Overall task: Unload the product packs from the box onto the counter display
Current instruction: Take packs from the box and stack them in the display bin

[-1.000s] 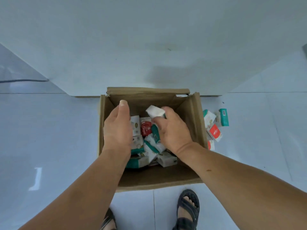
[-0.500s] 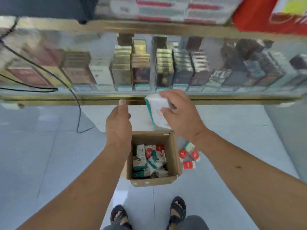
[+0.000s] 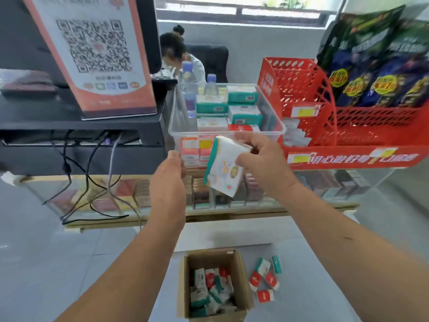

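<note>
Far left on my feed stands the QR sign (image 3: 92, 54) on a black stand, with cables (image 3: 91, 173) trailing below it. Next comes the left hand (image 3: 168, 180), raised just in front of the clear bin (image 3: 176, 133), its fingers straight and together, holding nothing that I can see. The bin sits on the counter and already has packs stacked in it. Right of that hand is the pack (image 3: 224, 168), white with a green edge, held in the air before the bin's front wall, tilted, its lower corner hanging free. The right hand (image 3: 262, 159) pinches it near the top, thumb on the printed face, fingers behind. I judge it light and soft, with a slick film wrap that gives under pressure. I'd hold it across the short sides rather than by one corner and let the left hand steady the bottom. Further right is the red rack (image 3: 325, 126). Down on the floor the box (image 3: 183, 287) holds many more packs, with loose packs (image 3: 264, 277) just beside it on the right.
</note>
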A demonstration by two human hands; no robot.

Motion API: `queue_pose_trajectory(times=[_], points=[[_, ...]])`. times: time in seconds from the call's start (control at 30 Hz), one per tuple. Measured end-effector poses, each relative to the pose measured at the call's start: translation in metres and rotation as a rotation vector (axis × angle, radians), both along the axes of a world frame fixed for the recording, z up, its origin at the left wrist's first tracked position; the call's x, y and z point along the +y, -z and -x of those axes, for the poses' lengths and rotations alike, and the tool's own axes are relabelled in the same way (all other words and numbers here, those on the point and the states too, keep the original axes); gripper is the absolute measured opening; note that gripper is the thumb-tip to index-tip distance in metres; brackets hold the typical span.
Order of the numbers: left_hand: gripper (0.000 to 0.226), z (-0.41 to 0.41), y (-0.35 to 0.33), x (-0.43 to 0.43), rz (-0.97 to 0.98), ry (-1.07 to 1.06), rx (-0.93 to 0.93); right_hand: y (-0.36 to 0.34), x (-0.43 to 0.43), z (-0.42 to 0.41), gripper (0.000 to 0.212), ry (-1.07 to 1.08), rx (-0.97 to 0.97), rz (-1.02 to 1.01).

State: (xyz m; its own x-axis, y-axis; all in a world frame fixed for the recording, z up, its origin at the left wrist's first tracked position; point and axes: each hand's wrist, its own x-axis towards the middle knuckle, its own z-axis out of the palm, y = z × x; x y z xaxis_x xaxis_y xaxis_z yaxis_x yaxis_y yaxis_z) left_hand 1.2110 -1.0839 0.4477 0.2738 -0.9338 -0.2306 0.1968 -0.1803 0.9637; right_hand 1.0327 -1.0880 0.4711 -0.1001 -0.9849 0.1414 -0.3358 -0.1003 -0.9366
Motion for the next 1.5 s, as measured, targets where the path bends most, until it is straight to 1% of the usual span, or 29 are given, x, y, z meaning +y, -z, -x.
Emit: queue_pose_trajectory(times=[0.07, 0.13, 0.2, 0.27, 0.33, 0.4, 0.53, 0.63, 0.7, 0.8, 0.9, 1.0, 1.1, 1.2, 1.27, 1.37, 1.43, 1.5], points=[[0.037, -0.003, -0.013, -0.010, 0.017, 0.001, 0.012, -0.022, -0.008, 0.002, 0.042, -0.002, -0.219, -0.010], [0.033, -0.003, -0.022, -0.017, 0.029, 0.031, 0.021, -0.041, -0.014, 0.004, 0.041, 0.029, -0.326, 0.008], [0.030, -0.003, -0.033, -0.021, 0.071, 0.071, 0.030, -0.053, -0.021, 0.007, 0.041, 0.063, -0.348, 0.016], [0.029, 0.000, -0.045, -0.025, 0.105, 0.109, 0.026, -0.060, -0.028, 0.014, 0.041, 0.103, -0.312, 0.025], [0.030, 0.005, -0.057, -0.032, 0.142, 0.135, 0.028, -0.067, -0.037, 0.028, 0.036, 0.161, -0.258, 0.058], [0.030, 0.013, -0.069, -0.040, 0.166, 0.166, 0.049, -0.077, -0.047, 0.046, 0.034, 0.204, -0.209, 0.084], [0.032, 0.030, -0.084, -0.059, 0.211, 0.148, 0.029, -0.096, -0.080, 0.082, 0.037, 0.211, 0.024, 0.129], [0.035, 0.042, -0.090, -0.077, 0.213, 0.074, -0.023, -0.104, -0.114, 0.098, 0.040, 0.119, 0.199, 0.133], [0.033, 0.048, -0.092, -0.087, 0.198, 0.015, -0.028, -0.106, -0.136, 0.101, 0.041, 0.030, 0.334, 0.144], [0.031, 0.052, -0.092, -0.100, 0.163, -0.031, -0.017, -0.105, -0.168, 0.097, 0.042, -0.081, 0.478, 0.154], [0.030, 0.054, -0.088, -0.110, 0.147, -0.036, -0.020, -0.097, -0.195, 0.087, 0.041, -0.207, 0.664, 0.096], [0.034, 0.055, -0.085, -0.125, 0.142, -0.015, -0.005, -0.082, -0.216, 0.078, 0.042, -0.278, 0.819, 0.018], [0.034, 0.055, -0.081, -0.141, 0.144, 0.017, -0.003, -0.074, -0.231, 0.072, 0.042, -0.322, 0.887, -0.021], [0.035, 0.053, -0.076, -0.151, 0.139, 0.025, -0.002, -0.071, -0.241, 0.072, 0.042, -0.327, 0.963, -0.034], [0.036, 0.052, -0.072, -0.155, 0.121, 0.029, 0.001, -0.068, -0.244, 0.074, 0.043, -0.316, 0.978, -0.036], [0.035, 0.053, -0.067, -0.158, 0.105, 0.035, -0.002, -0.057, -0.248, 0.081, 0.045, -0.233, 0.985, 0.012], [0.034, 0.055, -0.066, -0.161, 0.101, 0.037, -0.004, -0.050, -0.248, 0.087, 0.042, -0.169, 1.007, 0.060], [0.033, 0.056, -0.065, -0.163, 0.091, 0.039, -0.008, -0.045, -0.244, 0.091, 0.037, -0.192, 1.059, 0.072]])
